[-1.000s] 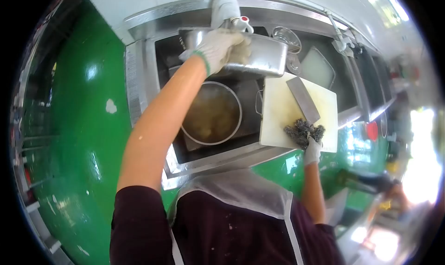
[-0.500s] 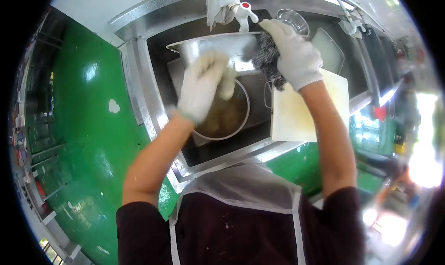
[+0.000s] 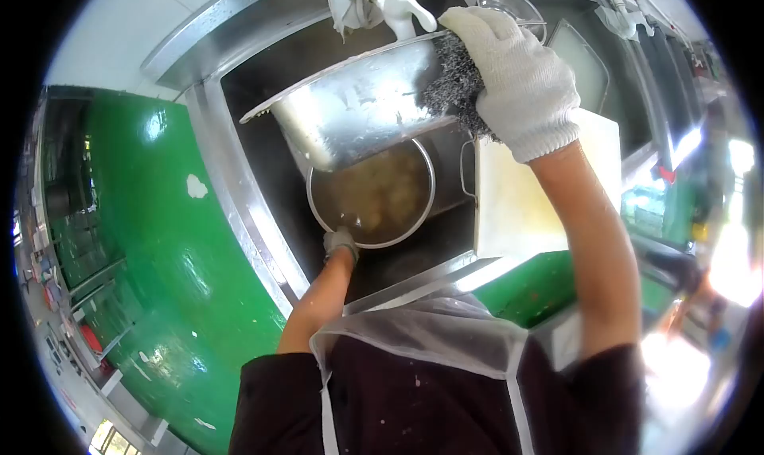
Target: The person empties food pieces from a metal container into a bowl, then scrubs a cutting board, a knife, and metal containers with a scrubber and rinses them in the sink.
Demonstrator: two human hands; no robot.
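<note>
The gloved right hand point(image 3: 521, 81) is curled around a dark wire scrubber point(image 3: 455, 89), pressing it to the right-hand end of a tilted metal pan point(image 3: 358, 97), which extends toward nine o'clock from that hand. The gloved left hand point(image 3: 342, 246) touches the rim of a round pot point(image 3: 433, 191) of brown liquid at its seven o'clock; whether its fingers grip, I cannot tell. From the left hand, the pan lies at twelve o'clock, beyond the pot, and covers the pot's far rim. Around the right hand, a red-capped tap point(image 3: 404, 9) stands at ten, a clear bowl point(image 3: 517, 8) at twelve, and a white cutting board point(image 3: 517, 200) between five and six, partly hidden by the forearm.
</note>
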